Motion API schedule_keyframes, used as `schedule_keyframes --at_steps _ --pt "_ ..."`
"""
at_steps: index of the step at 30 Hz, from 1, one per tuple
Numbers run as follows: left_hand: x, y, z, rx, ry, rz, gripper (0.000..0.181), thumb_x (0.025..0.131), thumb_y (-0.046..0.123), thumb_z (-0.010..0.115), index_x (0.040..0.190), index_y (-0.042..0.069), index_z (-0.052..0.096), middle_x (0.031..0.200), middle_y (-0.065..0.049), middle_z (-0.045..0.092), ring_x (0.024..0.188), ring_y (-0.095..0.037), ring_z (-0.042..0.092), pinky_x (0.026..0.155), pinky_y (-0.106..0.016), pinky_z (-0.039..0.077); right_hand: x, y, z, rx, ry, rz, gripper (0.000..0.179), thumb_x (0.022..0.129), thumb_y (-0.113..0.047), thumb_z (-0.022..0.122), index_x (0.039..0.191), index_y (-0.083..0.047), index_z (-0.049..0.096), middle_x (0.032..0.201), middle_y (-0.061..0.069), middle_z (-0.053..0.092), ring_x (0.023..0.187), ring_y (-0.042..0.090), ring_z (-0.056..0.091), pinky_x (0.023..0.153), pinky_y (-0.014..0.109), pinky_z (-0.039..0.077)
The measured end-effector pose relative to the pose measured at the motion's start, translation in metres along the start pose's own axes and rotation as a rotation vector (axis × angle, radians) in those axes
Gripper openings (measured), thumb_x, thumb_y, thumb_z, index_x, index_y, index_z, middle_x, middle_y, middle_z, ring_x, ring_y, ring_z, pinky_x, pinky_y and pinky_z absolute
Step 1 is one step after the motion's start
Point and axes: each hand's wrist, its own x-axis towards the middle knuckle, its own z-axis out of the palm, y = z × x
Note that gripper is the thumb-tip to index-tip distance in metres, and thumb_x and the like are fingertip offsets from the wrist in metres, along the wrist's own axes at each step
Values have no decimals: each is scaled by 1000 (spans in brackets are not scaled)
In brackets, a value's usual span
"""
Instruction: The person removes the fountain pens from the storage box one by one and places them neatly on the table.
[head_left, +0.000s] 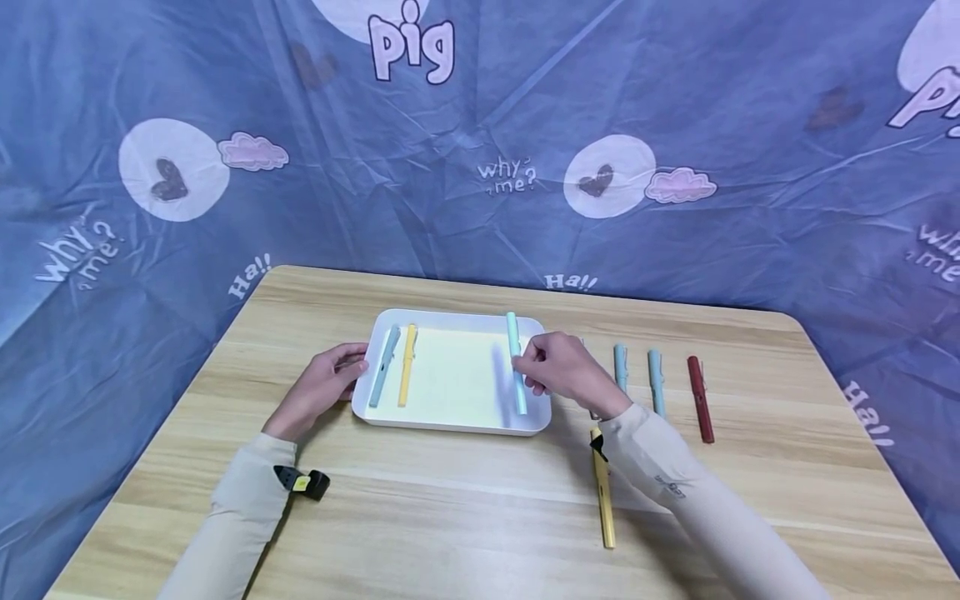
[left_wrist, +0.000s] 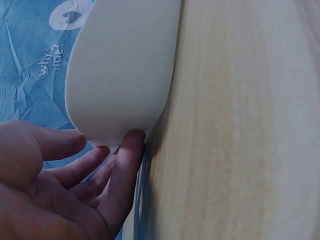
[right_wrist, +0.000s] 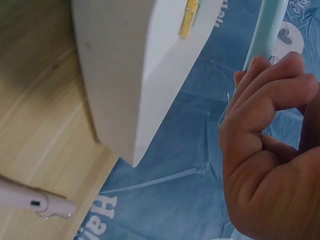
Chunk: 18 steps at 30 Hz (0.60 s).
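Observation:
A white tray (head_left: 457, 429) holds a blue-grey pen (head_left: 384, 367) and a yellow pen (head_left: 407, 367), side by side near its left end. My left hand (head_left: 327, 382) grips the tray's left end, the thumb at the rim and the fingers against the outer wall, as the left wrist view shows. Over the right end, my right hand (head_left: 558, 365) pinches a mint-green pen (head_left: 514, 342) by its middle. That pen casts a shadow on the tray floor. In the right wrist view the mint pen (right_wrist: 267, 32) rises from the curled fingers (right_wrist: 280, 95).
Right of the tray lie two light-blue pens (head_left: 656, 379) and a dark red pen (head_left: 701, 400). A gold-yellow pen (head_left: 603, 500) lies nearer, partly under the right sleeve. A pale pen (right_wrist: 35, 200) shows in the right wrist view. Behind the wooden table (head_left: 450, 508) hangs a blue printed cloth (head_left: 420, 208).

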Motion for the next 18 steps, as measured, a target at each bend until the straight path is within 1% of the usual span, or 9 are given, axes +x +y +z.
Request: schedule_keyframes --at_steps 3,6,7,9,13,15,18 --pt "0 -1 0 -7 -5 2 49 111 12 48 155 -7 38 146 -29 50 121 -33 59 80 -25 58 -3 7 -3 -3 7 8 21 97 -20 65 80 -7 65 71 5 68 64 19 65 65 32 54" --pt "0 -1 1 -13 -10 2 49 111 13 48 155 -7 37 146 -29 50 121 -32 59 80 -26 58 -8 13 -6 -17 13 16 22 96 -21 64 80 -7 65 71 5 68 66 23 68 66 32 56" --pt "0 -1 1 -14 -10 1 50 111 13 48 155 -7 37 146 -29 50 121 -32 59 80 -26 58 -9 15 -8 -19 15 18 22 96 -21 64 80 -7 65 71 6 68 67 25 69 64 31 56" --pt "0 -1 0 -13 -11 -2 50 111 14 49 156 -6 37 146 -28 50 120 -32 60 81 -26 59 -14 18 -11 -24 18 22 23 96 -22 64 80 -6 65 71 7 68 66 26 67 58 27 50" --pt "0 -1 -1 -3 -10 -9 50 112 15 49 156 -5 38 147 -27 50 121 -32 60 82 -26 59 -23 25 -16 -13 18 18 26 98 -22 65 80 -4 65 68 7 67 61 19 60 54 25 43" --pt "0 -1 -2 0 -12 -6 51 112 16 49 156 -5 37 147 -27 50 121 -31 60 82 -27 59 -27 29 -19 0 12 15 27 100 -22 65 80 -4 64 68 6 66 60 17 58 54 25 44" --pt "0 0 -2 -9 -16 0 51 111 15 49 156 -6 37 146 -28 50 121 -32 60 81 -27 59 -34 36 -23 15 14 25 27 101 -22 65 80 -6 62 68 6 65 62 19 60 54 26 46"
